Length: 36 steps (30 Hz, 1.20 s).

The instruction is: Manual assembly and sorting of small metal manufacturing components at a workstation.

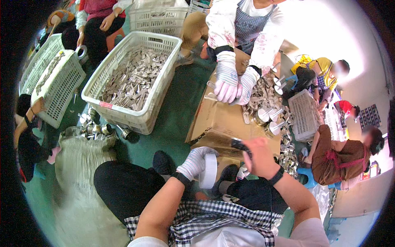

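Observation:
My left hand [193, 164], in a white knit glove with a dark cuff band, is closed on a wide roll of white tape [208, 171] above my lap. To its right is my right hand [262, 156], bare with a black wristband and somewhat smeared by motion. Its fingers are curled round a short black item [239, 145] whose kind I cannot make out. Both hands are at the near edge of a brown cardboard sheet [222, 119]. Small round-topped metal parts [269, 117] with stems lie piled on the cardboard's right side.
Across the cardboard, a co-worker's gloved hands [233, 84] rest over flat metal pieces. A white plastic crate [154, 101] full of flat grey pieces stands at the left. A pale woven sack [84, 160] lies nearer. Other people sit at both sides, by more crates [302, 115].

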{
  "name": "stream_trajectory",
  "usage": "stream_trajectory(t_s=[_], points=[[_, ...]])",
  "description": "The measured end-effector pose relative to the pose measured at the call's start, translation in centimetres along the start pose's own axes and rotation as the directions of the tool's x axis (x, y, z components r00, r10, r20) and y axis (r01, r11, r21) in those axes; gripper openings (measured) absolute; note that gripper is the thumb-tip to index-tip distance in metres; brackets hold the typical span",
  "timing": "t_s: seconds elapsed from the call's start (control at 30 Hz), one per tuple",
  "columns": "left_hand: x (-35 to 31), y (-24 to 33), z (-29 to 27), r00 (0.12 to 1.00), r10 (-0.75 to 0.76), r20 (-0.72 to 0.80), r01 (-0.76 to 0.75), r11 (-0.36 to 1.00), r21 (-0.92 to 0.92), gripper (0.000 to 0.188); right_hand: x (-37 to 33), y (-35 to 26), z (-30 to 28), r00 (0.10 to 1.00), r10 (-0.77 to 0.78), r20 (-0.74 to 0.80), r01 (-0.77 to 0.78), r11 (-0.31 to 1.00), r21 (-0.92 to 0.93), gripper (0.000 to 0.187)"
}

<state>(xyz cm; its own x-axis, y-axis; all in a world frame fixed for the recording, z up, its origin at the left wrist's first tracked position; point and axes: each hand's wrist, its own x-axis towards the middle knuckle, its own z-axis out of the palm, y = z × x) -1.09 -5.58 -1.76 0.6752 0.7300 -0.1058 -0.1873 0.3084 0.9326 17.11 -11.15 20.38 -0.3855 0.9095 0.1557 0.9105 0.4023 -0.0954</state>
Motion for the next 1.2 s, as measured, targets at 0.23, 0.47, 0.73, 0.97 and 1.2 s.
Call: stream_trajectory(t_s=[0.23, 0.47, 0.73, 0.97, 1.2], points=[[0.4, 10.3, 2.6, 0.993, 0.121, 0.009, -0.121, 0.983, 0.141, 0.031, -2.6, 0.6, -2.6, 0.739, 0.573, -0.355, -0.205, 0.693, 0.692, 0.055], [5.8, 16.6, 1.9, 0.994, -0.088, 0.057, 0.103, 0.929, -0.357, 0.024, 0.2, 1.3, -3.2, 0.582, 0.790, -0.194, -0.028, 0.257, 0.966, 0.042], [11.9, 21.8, -1.3, 0.998, 0.017, 0.059, -0.004, 0.978, -0.210, 0.020, 2.9, 1.2, -3.0, 0.581, 0.813, 0.021, 0.299, -0.237, 0.924, 0.019], [14.4, 20.9, -2.5, 0.945, 0.290, -0.153, -0.272, 0.954, 0.128, 0.029, 3.6, -2.3, 0.2, 0.787, 0.558, -0.262, 0.116, 0.283, 0.952, 0.026], [14.8, 21.8, -0.9, 0.986, 0.134, -0.100, -0.139, 0.989, -0.049, 0.038, 4.4, -3.3, 0.0, 0.818, 0.477, -0.323, 0.209, 0.276, 0.938, 0.034]])
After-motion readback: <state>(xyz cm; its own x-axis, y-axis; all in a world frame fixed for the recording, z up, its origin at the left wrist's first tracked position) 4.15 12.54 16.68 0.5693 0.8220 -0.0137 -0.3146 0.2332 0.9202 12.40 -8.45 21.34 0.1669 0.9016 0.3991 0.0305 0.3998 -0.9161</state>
